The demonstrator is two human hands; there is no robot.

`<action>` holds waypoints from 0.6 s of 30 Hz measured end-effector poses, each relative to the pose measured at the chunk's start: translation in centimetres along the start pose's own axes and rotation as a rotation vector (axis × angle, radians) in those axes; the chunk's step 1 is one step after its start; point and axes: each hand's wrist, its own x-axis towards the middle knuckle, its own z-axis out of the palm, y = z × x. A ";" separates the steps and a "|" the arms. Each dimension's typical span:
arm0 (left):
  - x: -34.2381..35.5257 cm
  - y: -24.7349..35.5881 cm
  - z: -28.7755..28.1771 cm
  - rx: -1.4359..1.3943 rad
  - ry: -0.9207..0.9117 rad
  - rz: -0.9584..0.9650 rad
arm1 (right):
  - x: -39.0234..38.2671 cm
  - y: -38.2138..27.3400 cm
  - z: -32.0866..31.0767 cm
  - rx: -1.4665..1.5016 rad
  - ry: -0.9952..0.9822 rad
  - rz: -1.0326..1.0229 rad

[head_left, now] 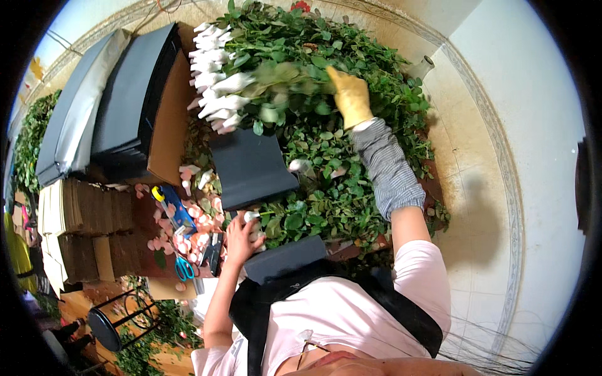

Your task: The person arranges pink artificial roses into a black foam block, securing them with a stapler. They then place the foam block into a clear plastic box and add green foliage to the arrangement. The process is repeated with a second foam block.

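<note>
My right hand (352, 99), in a yellow glove and striped sleeve, is over the leafy stem pile (370, 59). It closes on a leafy rose stem, blurred by motion; the stem's white-sleeved rose head (234, 83) points left. More white-sleeved heads (210, 59) are stacked at the pile's left end. Near my body, my bare left hand (240, 239) curls around a white-sleeved rose head (251, 216) whose green stem runs right over leaves. Beside that hand lies a dark grey block (285, 257). A dark sheet (252, 168) covers part of the greenery between my hands.
Tall stacks of dark sheets (128, 106) and folded cardboard (88, 210) stand at left. Pink petals (164, 233), blue-handled scissors (184, 268), a black stapler-like tool (213, 254) and a blue tape dispenser (180, 213) lie nearby. A black stool (105, 328) stands lower left; a wall rises at right.
</note>
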 end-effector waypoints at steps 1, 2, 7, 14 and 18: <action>0.1 -0.2 -0.1 0.002 0.022 -0.003 | -0.1 0.5 -0.9 0.058 0.032 0.029; -0.3 -0.2 -0.2 0.012 -0.029 -0.043 | -1.3 0.5 -1.7 0.092 0.124 0.051; -0.4 -0.3 -0.2 -0.021 -0.005 -0.038 | -2.1 0.2 -4.0 0.604 0.617 -0.085; -0.3 -0.6 -0.1 -0.001 -0.009 -0.032 | -4.3 -6.1 2.9 0.273 -0.101 -0.167; 0.0 -0.3 0.0 0.015 0.007 -0.017 | -5.3 -10.5 8.4 0.165 -0.437 -0.116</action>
